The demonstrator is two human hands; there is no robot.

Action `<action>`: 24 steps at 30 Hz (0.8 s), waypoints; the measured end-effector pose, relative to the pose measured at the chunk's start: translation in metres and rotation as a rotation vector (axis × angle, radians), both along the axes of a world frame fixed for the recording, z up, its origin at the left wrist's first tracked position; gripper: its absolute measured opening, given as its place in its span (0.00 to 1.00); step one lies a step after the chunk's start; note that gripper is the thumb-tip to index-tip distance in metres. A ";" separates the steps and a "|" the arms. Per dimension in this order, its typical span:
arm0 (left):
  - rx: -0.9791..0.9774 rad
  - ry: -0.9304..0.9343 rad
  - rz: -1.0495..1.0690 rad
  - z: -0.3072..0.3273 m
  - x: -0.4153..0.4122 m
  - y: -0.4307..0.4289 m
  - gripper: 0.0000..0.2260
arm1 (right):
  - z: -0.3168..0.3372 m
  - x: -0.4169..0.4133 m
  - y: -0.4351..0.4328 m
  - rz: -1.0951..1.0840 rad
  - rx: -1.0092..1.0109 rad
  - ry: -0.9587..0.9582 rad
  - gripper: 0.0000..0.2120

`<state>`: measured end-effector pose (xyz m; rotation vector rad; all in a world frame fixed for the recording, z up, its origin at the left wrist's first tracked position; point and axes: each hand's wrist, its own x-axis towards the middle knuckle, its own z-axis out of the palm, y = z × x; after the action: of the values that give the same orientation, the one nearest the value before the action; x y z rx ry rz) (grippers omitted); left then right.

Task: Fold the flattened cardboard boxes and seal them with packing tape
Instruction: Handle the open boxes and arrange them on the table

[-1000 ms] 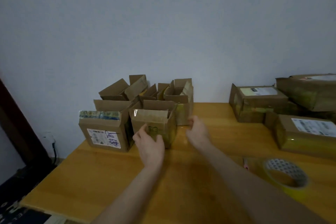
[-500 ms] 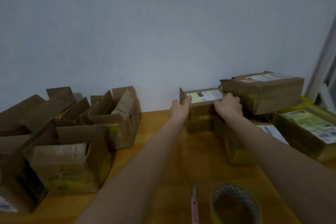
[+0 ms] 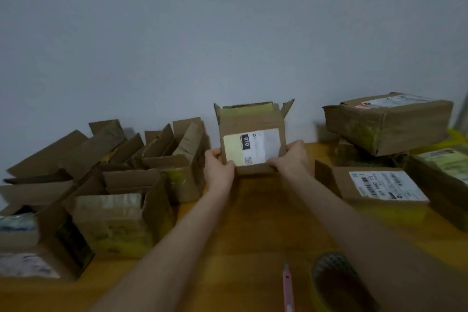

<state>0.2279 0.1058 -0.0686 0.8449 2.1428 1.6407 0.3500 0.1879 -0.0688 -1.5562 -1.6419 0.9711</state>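
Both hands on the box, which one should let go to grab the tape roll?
Right hand, probably: the tape roll lies beside its forearm, while the left hand would cross over. Left can hold the box.

The middle box [image 3: 250, 119], at the centre of the frame, carries a white-and-yellow label [image 3: 252, 146] whose black strip reads "010", turned sideways. Its small print is too blurred to read. At the right, a flat box [image 3: 339, 182] bears a white label [image 3: 387, 186] with barcodes and a line of large characters, upside down and smeared. The paper label [image 3: 395, 100] on the upper-right box [image 3: 387, 126] is illegible.
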 end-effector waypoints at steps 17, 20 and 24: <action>-0.519 1.359 -0.185 0.033 -0.022 0.013 0.36 | -0.032 -0.045 -0.015 -0.013 -0.059 -0.041 0.19; -0.460 1.362 -0.109 0.029 -0.030 0.025 0.33 | -0.031 -0.055 -0.004 0.004 -0.094 -0.050 0.16; -0.448 1.319 -0.039 0.026 -0.035 0.036 0.33 | -0.024 -0.058 0.002 0.168 -0.111 -0.006 0.18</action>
<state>0.1928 0.1416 -0.0431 2.1164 2.9790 0.3928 0.2919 0.1895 -0.0923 -1.5115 -1.7719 1.1642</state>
